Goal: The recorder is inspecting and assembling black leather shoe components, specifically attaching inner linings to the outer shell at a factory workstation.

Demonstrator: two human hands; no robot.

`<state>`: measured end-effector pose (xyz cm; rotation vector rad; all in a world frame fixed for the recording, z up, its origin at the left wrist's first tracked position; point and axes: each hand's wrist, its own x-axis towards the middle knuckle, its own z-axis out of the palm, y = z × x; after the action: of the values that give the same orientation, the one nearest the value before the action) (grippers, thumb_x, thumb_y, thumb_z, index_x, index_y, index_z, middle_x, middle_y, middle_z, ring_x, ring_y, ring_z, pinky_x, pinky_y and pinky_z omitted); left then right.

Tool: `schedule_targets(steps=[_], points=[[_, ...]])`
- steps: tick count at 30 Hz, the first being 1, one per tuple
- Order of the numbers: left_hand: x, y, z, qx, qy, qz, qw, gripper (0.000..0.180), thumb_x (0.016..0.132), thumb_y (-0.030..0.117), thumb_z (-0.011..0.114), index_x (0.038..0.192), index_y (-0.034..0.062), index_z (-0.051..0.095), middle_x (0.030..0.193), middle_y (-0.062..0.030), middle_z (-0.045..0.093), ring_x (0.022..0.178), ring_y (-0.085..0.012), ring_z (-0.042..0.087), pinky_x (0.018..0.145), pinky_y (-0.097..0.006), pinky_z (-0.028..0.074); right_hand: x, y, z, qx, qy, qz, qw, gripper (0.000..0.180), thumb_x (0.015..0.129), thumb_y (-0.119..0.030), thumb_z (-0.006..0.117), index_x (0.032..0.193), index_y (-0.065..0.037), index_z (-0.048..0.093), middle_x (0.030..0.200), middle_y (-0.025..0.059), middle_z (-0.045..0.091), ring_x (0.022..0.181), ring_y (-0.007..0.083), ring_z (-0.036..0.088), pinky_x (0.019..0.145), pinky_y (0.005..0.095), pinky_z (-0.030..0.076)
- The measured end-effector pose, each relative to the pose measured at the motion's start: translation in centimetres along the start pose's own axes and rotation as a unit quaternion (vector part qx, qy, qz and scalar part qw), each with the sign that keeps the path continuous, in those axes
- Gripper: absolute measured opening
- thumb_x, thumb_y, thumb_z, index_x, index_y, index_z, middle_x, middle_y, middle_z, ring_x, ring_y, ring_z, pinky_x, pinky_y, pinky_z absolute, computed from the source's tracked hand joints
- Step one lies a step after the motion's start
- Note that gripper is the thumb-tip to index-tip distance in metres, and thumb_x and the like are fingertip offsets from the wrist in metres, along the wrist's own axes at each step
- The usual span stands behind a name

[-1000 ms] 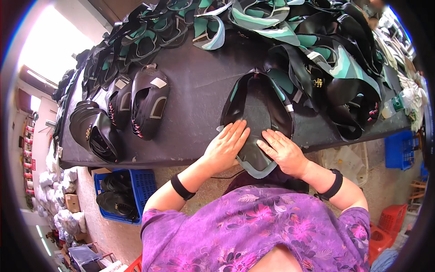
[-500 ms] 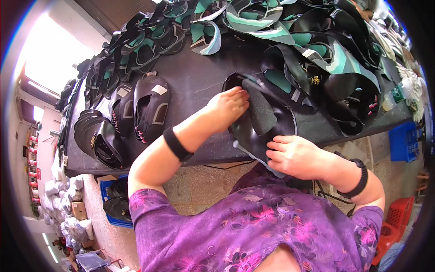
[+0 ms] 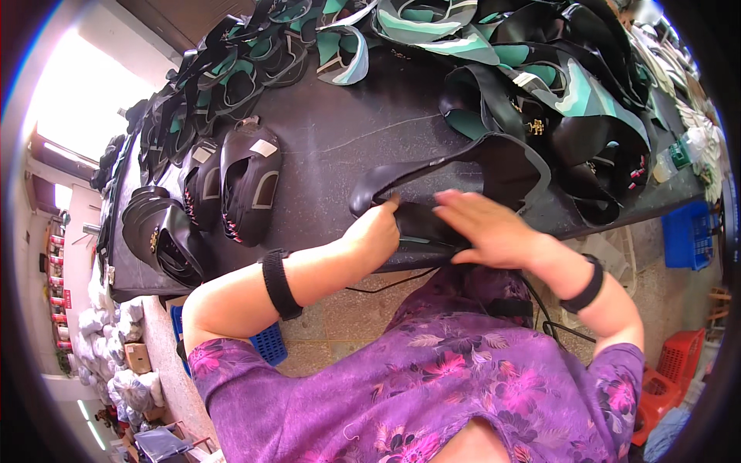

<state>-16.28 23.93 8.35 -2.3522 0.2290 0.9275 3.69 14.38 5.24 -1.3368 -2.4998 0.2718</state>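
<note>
A black, smooth, leather-like shoe upper [image 3: 509, 166] is lying bent into an open loop along the near edge of a black-covered table [image 3: 332, 131], right of its middle. The left hand [image 3: 374, 231] is gripping the loop's near-left end, its fingers curling narrowly around the material. The right hand [image 3: 490, 228] is resting against the near side, its fingers extending close together and its thumb standing wide apart.

Just beyond the loop, another black upper with a teal lining [image 3: 482, 104] is standing curved, near a small gold-coloured ornament [image 3: 536, 126]. To the left, two dark uppers with white patches [image 3: 258, 197] are lying side by side, and a nested stack of black uppers [image 3: 166, 239] is sitting nearer the edge. A heap of black-and-teal pieces [image 3: 231, 73] is covering the far side. A clear bottle with a green label [image 3: 671, 160] is lying at the right end, above a blue plastic basket [image 3: 687, 235] on the floor.
</note>
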Motion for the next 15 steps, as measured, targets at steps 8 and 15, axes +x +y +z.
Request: schedule_targets(steps=[8,15], points=[[-3.6,-0.6,4.0,-0.176,0.091,-0.144,0.97,0.025,0.073,0.012,0.052,0.094,-0.001,0.054,0.091,-0.0139,0.062,0.079,-0.0211,0.061,0.076,-0.03,0.045,2.4,-1.2,4.0,0.003,-0.018,-0.063,0.998,0.076,0.071,-0.037,0.064,0.132,-0.008,0.031,0.138,0.0126,0.028,0.128,0.0253,0.027,0.105,0.0368,0.023],[-3.7,1.2,5.0,-0.143,0.163,-0.179,0.96,0.019,0.07,0.013,0.052,0.085,0.0018,0.053,0.096,-0.0133,0.061,0.079,-0.0206,0.06,0.074,-0.027,0.045,3.3,-1.9,2.5,-0.046,0.01,-0.039,0.998,0.055,0.069,-0.024,0.064,0.116,-0.001,0.047,0.122,0.0138,0.046,0.114,0.0249,0.045,0.097,0.0359,0.034]])
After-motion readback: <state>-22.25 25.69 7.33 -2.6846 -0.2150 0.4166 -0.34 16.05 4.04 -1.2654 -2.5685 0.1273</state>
